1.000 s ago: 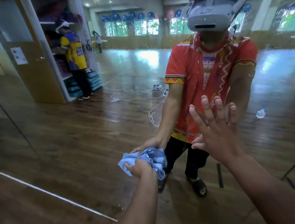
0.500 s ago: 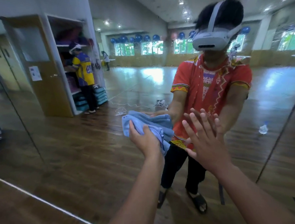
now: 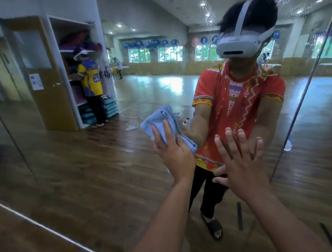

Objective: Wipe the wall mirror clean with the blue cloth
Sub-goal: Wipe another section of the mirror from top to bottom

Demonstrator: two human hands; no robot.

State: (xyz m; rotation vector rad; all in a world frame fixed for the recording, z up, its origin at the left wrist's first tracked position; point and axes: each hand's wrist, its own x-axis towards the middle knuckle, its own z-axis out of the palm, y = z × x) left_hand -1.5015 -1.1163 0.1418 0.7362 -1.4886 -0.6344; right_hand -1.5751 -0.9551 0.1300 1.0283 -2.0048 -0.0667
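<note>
blue cloth (image 3: 162, 119) under left hand (image 3: 174, 156), against mirror (image 3: 86, 148)

Soft daylight comes through the far windows (image 3: 167, 53) and glares white on the glossy floor (image 3: 171, 85). Ceiling lights (image 3: 203, 3) show as bright specks. Droplets (image 3: 208, 16) speckle the top of the mirror (image 3: 48, 159). Straight lines bow near the edges, and the reflected hair (image 3: 259, 11) is slightly blurred.

The cloth (image 3: 161, 118) lies between the left hand (image 3: 174, 154) and the mirror (image 3: 67, 158), left of the right hand (image 3: 241, 160).
</note>
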